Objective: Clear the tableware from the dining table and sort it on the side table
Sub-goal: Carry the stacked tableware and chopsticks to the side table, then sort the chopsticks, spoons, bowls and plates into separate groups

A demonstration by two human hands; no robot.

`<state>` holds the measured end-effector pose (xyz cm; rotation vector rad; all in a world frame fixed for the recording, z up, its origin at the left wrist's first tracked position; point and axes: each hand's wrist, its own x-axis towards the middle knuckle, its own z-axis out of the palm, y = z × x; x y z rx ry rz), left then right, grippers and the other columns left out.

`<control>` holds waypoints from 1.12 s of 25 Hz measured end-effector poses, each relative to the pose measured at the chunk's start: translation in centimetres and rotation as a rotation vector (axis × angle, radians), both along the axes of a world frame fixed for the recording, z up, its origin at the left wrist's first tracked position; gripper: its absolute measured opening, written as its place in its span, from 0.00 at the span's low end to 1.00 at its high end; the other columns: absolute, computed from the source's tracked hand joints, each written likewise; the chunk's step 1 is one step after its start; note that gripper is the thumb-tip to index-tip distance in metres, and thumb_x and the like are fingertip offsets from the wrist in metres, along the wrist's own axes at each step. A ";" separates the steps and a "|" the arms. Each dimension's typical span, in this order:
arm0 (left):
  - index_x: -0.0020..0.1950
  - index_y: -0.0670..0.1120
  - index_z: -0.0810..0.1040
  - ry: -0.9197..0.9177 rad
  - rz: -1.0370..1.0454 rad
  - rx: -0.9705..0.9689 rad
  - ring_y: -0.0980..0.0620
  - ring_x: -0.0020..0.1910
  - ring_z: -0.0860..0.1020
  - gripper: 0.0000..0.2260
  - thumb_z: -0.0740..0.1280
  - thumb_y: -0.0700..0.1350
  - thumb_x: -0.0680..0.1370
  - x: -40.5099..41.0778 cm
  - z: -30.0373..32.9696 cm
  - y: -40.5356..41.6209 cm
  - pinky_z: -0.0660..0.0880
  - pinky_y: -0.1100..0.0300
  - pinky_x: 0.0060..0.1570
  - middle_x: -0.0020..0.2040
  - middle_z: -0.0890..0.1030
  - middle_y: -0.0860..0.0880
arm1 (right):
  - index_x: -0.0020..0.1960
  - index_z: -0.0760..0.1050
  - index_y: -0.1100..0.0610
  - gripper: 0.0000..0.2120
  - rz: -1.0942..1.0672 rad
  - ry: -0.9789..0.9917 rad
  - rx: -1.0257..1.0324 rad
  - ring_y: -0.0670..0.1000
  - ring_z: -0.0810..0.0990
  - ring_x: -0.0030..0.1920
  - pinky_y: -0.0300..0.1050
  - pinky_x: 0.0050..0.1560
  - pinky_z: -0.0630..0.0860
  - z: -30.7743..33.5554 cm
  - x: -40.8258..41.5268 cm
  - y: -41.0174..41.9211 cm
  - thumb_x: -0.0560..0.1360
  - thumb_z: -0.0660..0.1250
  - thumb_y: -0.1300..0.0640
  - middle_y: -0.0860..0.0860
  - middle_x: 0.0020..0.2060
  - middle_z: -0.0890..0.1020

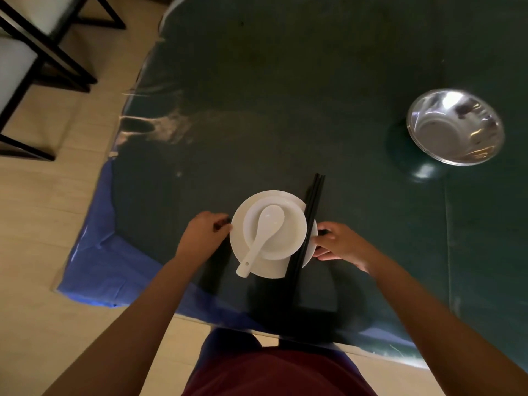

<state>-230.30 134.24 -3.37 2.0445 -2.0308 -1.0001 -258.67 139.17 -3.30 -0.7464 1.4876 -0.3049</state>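
Observation:
A white plate [239, 247] sits near the front edge of the dark green table [285, 95]. A white bowl [288, 235] stands on it, and a white spoon [263, 238] lies in the bowl with its handle pointing toward me. Black chopsticks [310, 212] rest across the plate's right side. My left hand [204, 232] grips the plate's left rim. My right hand [340, 244] grips the right rim beside the chopsticks. The shadow beneath suggests the plate is slightly raised, but I cannot tell.
A shiny steel bowl [454, 127] stands at the right of the table. Blue cloth [114, 267] hangs off the table's near left corner. Dark-framed chairs [34, 52] with pale seats stand on the tan floor at the upper left.

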 end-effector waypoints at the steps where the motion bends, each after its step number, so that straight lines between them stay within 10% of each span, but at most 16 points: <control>1: 0.54 0.44 0.80 0.008 0.089 -0.035 0.49 0.44 0.77 0.09 0.64 0.44 0.77 0.6 0.0 0.5 0.74 0.57 0.48 0.48 0.80 0.44 | 0.59 0.72 0.57 0.11 0.066 0.025 0.013 0.54 0.83 0.44 0.42 0.42 0.81 0.3 -0.2 -0.1 0.76 0.63 0.58 0.58 0.49 0.82; 6: 0.49 0.39 0.79 0.339 0.582 0.261 0.53 0.33 0.78 0.10 0.58 0.39 0.80 1.4 -0.6 9.0 0.75 0.70 0.28 0.43 0.81 0.42 | 0.52 0.76 0.63 0.09 -0.125 0.389 -0.262 0.57 0.79 0.35 0.51 0.43 0.79 1.0 -2.3 -3.0 0.75 0.60 0.64 0.63 0.45 0.80; 13: 0.56 0.47 0.73 0.844 0.751 0.806 0.48 0.45 0.81 0.12 0.51 0.45 0.81 -6.7 0.0 14.0 0.77 0.57 0.40 0.48 0.80 0.45 | 0.62 0.68 0.56 0.13 -0.373 -0.081 -0.157 0.55 0.80 0.44 0.52 0.53 0.77 1.6 -1.2 -8.0 0.78 0.58 0.57 0.56 0.46 0.78; 28: 0.50 0.42 0.77 0.985 0.570 0.725 0.54 0.34 0.81 0.10 0.56 0.40 0.81 -10.8 3.7 13.4 0.78 0.63 0.33 0.39 0.82 0.46 | 0.45 0.75 0.58 0.04 -0.478 -0.130 -0.201 0.51 0.83 0.38 0.45 0.42 0.79 2.8 -4.9 -8.4 0.75 0.63 0.64 0.58 0.45 0.82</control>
